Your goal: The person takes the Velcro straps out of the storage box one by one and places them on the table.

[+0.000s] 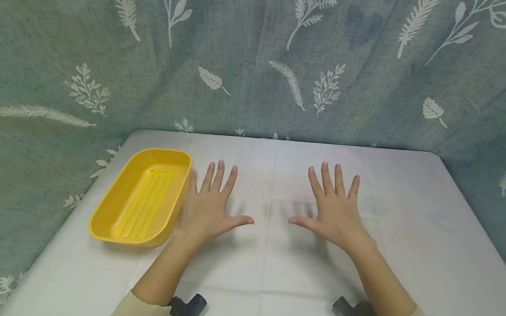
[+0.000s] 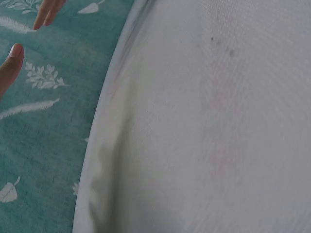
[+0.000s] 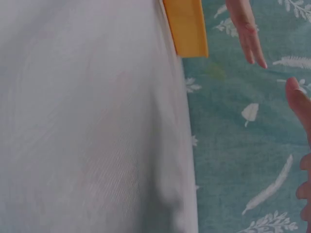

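Note:
Both hands are held out over the white-covered table with fingers spread and nothing in them. The left hand (image 1: 209, 207) is beside a yellow plastic basket (image 1: 96, 224), its little finger overlapping the basket's right side in the head view. To the right, the right hand (image 1: 339, 214) has its thumb pointing in toward the left one. The basket has slots in its floor and holds nothing. In the left wrist view a left thumb (image 2: 12, 65) shows at the left edge; the right wrist view catches the right thumb (image 3: 299, 99) and part of the yellow basket (image 3: 187, 29).
The white cloth (image 1: 266, 270) covers the whole table, with faint stains and fold lines. Behind and around it hangs a green-blue leaf-patterned curtain (image 1: 248, 60). Dark wrist-camera mounts (image 1: 188, 308) sit by both sleeves.

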Demonstrator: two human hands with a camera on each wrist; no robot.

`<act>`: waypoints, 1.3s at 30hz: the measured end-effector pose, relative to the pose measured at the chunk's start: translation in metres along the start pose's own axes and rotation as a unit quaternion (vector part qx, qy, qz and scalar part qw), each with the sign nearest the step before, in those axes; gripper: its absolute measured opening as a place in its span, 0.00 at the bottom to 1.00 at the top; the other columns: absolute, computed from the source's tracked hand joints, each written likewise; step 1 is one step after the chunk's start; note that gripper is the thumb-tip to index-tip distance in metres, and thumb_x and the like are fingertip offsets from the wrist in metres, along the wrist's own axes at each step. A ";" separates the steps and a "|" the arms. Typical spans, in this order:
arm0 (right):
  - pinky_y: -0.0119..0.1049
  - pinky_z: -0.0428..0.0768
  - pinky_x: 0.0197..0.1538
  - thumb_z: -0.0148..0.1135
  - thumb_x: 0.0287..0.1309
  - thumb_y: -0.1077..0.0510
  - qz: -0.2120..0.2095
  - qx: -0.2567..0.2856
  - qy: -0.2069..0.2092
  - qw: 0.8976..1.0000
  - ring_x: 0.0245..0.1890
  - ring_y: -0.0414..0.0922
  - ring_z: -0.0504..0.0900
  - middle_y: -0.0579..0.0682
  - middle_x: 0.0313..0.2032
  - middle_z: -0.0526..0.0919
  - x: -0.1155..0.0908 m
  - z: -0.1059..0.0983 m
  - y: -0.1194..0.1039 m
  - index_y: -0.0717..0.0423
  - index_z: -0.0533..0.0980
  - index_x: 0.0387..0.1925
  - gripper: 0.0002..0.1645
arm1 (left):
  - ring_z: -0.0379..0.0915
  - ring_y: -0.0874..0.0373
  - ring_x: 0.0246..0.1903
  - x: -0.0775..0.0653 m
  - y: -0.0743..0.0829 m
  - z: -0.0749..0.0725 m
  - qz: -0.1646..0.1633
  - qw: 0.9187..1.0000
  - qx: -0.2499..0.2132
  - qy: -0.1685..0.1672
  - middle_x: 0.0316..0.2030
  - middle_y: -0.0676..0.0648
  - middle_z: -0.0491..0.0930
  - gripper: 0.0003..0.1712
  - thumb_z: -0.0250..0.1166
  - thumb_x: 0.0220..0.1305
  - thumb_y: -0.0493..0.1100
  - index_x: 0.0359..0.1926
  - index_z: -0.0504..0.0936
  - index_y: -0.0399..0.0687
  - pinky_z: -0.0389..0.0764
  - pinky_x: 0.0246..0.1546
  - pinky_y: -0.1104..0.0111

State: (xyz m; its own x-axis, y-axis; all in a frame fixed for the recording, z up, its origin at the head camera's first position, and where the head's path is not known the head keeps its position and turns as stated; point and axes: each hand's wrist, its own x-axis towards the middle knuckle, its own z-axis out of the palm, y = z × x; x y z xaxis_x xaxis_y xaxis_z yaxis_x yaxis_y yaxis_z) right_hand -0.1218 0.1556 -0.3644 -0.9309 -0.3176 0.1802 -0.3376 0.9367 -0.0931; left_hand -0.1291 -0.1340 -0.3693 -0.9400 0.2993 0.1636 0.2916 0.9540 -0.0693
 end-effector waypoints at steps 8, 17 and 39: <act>0.69 0.23 0.65 0.50 0.43 0.16 -0.022 0.009 0.004 1.000 0.72 0.60 0.27 0.56 0.74 0.30 0.008 -0.001 -0.014 0.46 0.35 0.74 0.69 | 0.29 0.44 0.73 -0.007 -0.014 -0.006 -0.011 1.000 -0.015 0.001 0.74 0.39 0.38 0.68 0.50 0.42 0.86 0.75 0.40 0.54 0.25 0.68 0.39; 0.70 0.27 0.66 0.51 0.43 0.17 -0.046 0.017 0.015 0.999 0.72 0.58 0.26 0.56 0.74 0.32 0.016 0.000 -0.031 0.47 0.37 0.75 0.68 | 0.30 0.44 0.73 -0.021 -0.030 -0.007 -0.012 0.999 -0.032 0.011 0.74 0.40 0.39 0.69 0.52 0.41 0.85 0.75 0.39 0.53 0.22 0.67 0.39; 0.71 0.29 0.66 0.51 0.45 0.18 -0.072 0.046 0.027 0.996 0.72 0.59 0.28 0.57 0.74 0.37 0.034 0.001 -0.070 0.45 0.36 0.74 0.67 | 0.29 0.43 0.73 -0.046 -0.073 -0.013 -0.030 0.998 -0.053 0.028 0.74 0.38 0.40 0.67 0.56 0.46 0.80 0.75 0.38 0.51 0.19 0.66 0.39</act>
State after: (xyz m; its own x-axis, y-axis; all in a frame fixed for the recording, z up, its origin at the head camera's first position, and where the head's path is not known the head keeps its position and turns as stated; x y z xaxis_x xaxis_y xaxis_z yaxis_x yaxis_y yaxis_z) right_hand -0.1299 0.0796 -0.3525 -0.8641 -0.4368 0.2501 -0.4805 0.8638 -0.1515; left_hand -0.1048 -0.2171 -0.3587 -0.9456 0.2395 0.2200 0.2554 0.9657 0.0463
